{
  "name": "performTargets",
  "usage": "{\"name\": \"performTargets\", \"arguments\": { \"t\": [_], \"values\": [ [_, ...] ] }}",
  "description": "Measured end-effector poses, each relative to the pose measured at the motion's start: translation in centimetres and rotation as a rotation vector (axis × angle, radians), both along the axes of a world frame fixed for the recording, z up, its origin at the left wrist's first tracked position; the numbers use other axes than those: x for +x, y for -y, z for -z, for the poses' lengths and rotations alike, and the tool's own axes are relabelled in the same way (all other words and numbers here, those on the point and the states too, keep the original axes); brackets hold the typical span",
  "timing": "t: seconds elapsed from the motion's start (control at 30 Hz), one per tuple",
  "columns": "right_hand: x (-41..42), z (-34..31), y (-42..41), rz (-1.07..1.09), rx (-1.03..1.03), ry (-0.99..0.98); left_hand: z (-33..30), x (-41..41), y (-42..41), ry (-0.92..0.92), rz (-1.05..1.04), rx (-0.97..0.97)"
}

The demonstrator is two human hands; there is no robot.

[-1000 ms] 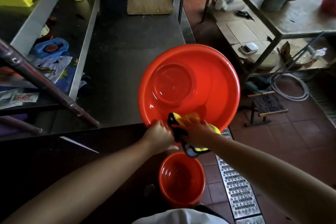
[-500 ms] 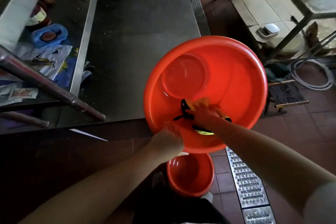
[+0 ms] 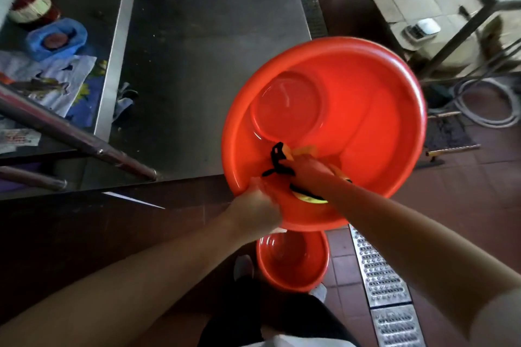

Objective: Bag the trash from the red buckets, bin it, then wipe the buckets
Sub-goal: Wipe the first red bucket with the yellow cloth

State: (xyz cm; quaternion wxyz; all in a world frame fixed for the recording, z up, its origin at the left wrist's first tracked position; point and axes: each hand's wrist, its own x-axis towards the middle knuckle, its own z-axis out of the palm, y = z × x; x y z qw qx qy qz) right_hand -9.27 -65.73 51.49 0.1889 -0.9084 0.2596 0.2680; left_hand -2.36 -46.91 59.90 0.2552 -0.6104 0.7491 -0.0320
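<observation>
A large red bucket (image 3: 375, 110) is tilted with its mouth toward me, past the corner of the steel table (image 3: 203, 65). My left hand (image 3: 255, 210) grips its near rim. Inside the bucket, my right hand (image 3: 303, 167) holds a yellow cloth with black edging (image 3: 306, 197) against the near inner wall. A second, smaller red bucket (image 3: 293, 262) stands on the floor below, partly hidden by the large one.
Metal bars (image 3: 76, 138) cross at the left above a lower shelf with a blue tub (image 3: 56, 39) and papers. A metal floor drain grate (image 3: 383, 284) runs at the right. A hose (image 3: 490, 101), a small stool (image 3: 448, 135) and a metal rack stand at the right.
The bucket has come closer and tilted more toward me. My right hand and the cloth went from the near rim down onto the inner wall. The left hand kept its grip.
</observation>
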Motion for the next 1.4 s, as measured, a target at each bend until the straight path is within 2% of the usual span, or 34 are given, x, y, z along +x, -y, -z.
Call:
{"name": "performTargets", "arguments": {
  "t": [0.1,0.3,0.4,0.5,0.57,0.7,0.8,0.93,1.13,1.4],
  "values": [
    [-2.9,-2.9,-1.6,-0.032,-0.004,-0.018,-0.3,0.1,0.6,0.050,0.037,0.072],
    [-6.1,-7.2,-2.4,-0.026,-0.028,0.053,-1.2,0.1,1.3,-0.114,0.072,0.038],
    [-4.3,-9.2,-1.1,-0.025,-0.108,0.120,-3.2,0.1,1.2,-0.160,0.092,-0.149],
    [-0.8,-11.1,0.5,-0.053,-0.257,0.167,-3.6,0.4,1.0,-0.138,0.068,-0.041],
    [1.2,-11.9,1.4,-0.055,-0.293,0.145,-4.1,1.1,1.1,-0.181,0.048,-0.038],
    [2.8,-13.3,2.5,-0.098,-0.316,0.061,-5.3,3.2,1.8,-0.129,0.054,-0.169],
    [2.6,-14.4,3.4,-0.107,-0.392,0.130,-5.7,5.3,2.7,-0.121,-0.032,-0.270],
    [1.8,-15.9,4.1,-0.039,-0.367,0.230,-6.5,7.6,3.7,-0.252,-0.255,-0.341],
    [1.0,-17.8,4.4,-0.042,-0.352,0.306,-7.4,7.3,4.4,-0.357,-0.381,-0.312],
    [1.3,-20.2,4.9,-0.105,-0.385,0.375,-9.0,8.0,3.7,-0.336,-0.524,-0.392]
  ]
}}
